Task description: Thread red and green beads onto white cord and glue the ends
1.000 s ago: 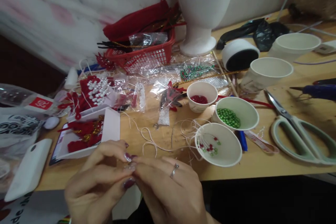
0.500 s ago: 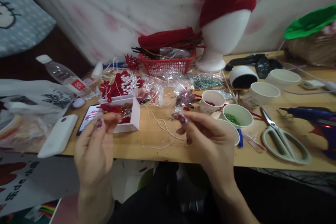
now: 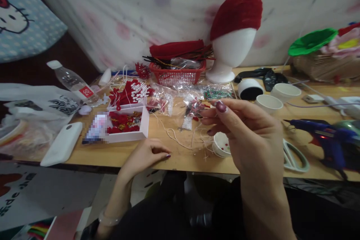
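My right hand (image 3: 250, 135) is raised above the table at the right of centre. Its thumb and index finger pinch together, and whatever lies between them is too small to make out. Just beside and partly behind it stands a small white cup (image 3: 221, 145) with a few red and green beads inside. Low at the table's front edge rests my left hand (image 3: 149, 153). Its thumb and index tips come together near the wood, and any small item there is hidden. Thin white cord (image 3: 176, 137) lies loosely between the hands.
A white box of red and gold ornaments (image 3: 145, 122) stands left, near a white phone-shaped object (image 3: 63, 144). Behind are a red basket (image 3: 177, 75) and a foam head with a red cap (image 3: 232, 50). Right are a blue glue gun (image 3: 323, 131) and partly hidden scissors (image 3: 298, 159).
My left hand has dropped from above the box to the table's front edge, moving right. My right hand has come up and right, still pinching. The view has shifted slightly.
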The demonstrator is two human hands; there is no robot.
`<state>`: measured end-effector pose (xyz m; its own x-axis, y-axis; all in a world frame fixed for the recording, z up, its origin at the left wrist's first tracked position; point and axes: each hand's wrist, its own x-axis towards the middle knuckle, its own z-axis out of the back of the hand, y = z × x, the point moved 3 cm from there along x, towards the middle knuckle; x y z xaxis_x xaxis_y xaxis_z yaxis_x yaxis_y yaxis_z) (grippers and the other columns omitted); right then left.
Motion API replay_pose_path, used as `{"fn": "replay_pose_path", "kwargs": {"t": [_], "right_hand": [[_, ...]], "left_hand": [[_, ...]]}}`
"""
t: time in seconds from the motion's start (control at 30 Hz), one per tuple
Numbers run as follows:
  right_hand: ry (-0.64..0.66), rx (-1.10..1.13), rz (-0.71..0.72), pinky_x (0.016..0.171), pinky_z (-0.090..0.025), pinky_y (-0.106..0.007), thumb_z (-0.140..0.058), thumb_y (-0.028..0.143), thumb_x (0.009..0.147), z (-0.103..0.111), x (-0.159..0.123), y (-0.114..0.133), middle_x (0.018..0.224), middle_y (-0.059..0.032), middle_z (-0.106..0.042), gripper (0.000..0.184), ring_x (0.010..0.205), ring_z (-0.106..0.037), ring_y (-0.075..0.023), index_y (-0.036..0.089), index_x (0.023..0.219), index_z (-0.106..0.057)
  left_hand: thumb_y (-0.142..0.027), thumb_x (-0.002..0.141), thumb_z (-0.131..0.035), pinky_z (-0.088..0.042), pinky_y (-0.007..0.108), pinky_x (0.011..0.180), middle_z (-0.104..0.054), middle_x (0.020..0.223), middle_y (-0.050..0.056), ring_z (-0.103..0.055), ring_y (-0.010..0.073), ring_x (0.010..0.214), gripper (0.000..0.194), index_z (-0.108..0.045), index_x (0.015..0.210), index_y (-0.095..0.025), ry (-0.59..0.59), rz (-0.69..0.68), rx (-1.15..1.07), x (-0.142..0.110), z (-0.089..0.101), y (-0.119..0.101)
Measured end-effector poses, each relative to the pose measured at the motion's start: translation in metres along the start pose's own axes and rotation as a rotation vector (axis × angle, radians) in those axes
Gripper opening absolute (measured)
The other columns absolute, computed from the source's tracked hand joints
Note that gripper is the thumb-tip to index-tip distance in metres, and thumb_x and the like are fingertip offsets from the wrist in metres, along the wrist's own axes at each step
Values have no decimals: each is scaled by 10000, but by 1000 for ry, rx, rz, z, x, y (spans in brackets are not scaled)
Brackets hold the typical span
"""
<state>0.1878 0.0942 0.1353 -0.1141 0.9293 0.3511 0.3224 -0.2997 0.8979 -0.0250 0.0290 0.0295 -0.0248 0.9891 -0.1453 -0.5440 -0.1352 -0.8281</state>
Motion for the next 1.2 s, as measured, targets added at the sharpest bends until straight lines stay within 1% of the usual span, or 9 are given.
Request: {"fn": "replay_pose_path", "kwargs": {"t": [0.2, 0.33, 0.5, 0.63, 0.77, 0.83, 0.9, 1.03, 1.2], "right_hand": [[-153, -2, 154, 556, -621, -207, -709, 150, 871, 16, 3, 28, 707, 34, -760, 139, 619, -725, -117, 268, 860, -782], [-124, -31, 109, 586, -633, -208, -746, 199, 849, 27, 5, 31, 725, 21, -772, 70, 656, -748, -129, 256, 857, -786], [-96, -64, 93, 599, -635, -206, -765, 248, 840, 30, 8, 30, 747, 4, -780, 68, 651, -748, -122, 235, 903, -783], [13, -59, 119, 599, -636, -240, -738, 231, 836, 6, 27, 41, 719, 4, -771, 42, 643, -741, -132, 217, 854, -774], [230, -103, 172, 638, -621, -247, -688, 155, 818, -32, 46, 56, 725, 5, -767, 89, 680, -740, -132, 184, 839, -769], [286, -93, 190, 637, -618, -239, -668, 132, 815, -45, 49, 63, 713, 12, -765, 107, 687, -743, -130, 174, 841, -762], [313, -74, 199, 647, -622, -230, -660, 131, 819, -52, 48, 68, 709, 17, -767, 106, 693, -747, -124, 171, 845, -755], [287, -49, 215, 642, -629, -220, -672, 166, 834, -52, 46, 78, 702, 27, -768, 77, 672, -749, -114, 185, 825, -746], [210, -50, 283, 611, -627, -231, -693, 218, 845, -39, 48, 87, 735, 23, -772, 60, 627, -733, -110, 203, 842, -750]], "left_hand": [[-320, 728, -714, -484, 271, 614, -741, 720, 58, -648, 169, 646, 168, -792, 771, -177, -117, 38, 0, 1, 4, -4], [-359, 704, -734, -475, 273, 547, -711, 610, 44, -609, 156, 534, 220, -771, 760, -150, -230, 85, -24, 2, 3, -2], [-345, 707, -711, -511, 266, 549, -773, 777, 86, -684, 184, 649, 319, -773, 948, -144, -315, 85, -115, -2, 3, -3], [-388, 755, -659, -479, 229, 472, -786, 858, 109, -727, 210, 723, 401, -746, 1069, -153, -275, 52, -176, -6, 3, -10], [-450, 824, -600, -458, 225, 452, -771, 818, 93, -668, 159, 570, 524, -666, 1238, -136, -178, -52, -189, 3, -5, -28], [-455, 816, -647, -460, 235, 480, -753, 783, 52, -613, 135, 527, 567, -633, 1303, -165, -131, -122, -165, 11, -10, -41], [-426, 770, -729, -469, 247, 544, -742, 774, 24, -590, 132, 560, 540, -675, 1261, -208, -106, -191, -123, 21, -15, -53], [-349, 816, -693, -479, 291, 712, -762, 835, 67, -630, 185, 747, 207, -808, 880, -189, -138, -281, -42, 39, -20, -62], [-366, 845, -635, -475, 296, 675, -770, 789, 82, -647, 208, 730, 264, -811, 825, -170, -160, -271, 12, 43, -23, -47]]}}
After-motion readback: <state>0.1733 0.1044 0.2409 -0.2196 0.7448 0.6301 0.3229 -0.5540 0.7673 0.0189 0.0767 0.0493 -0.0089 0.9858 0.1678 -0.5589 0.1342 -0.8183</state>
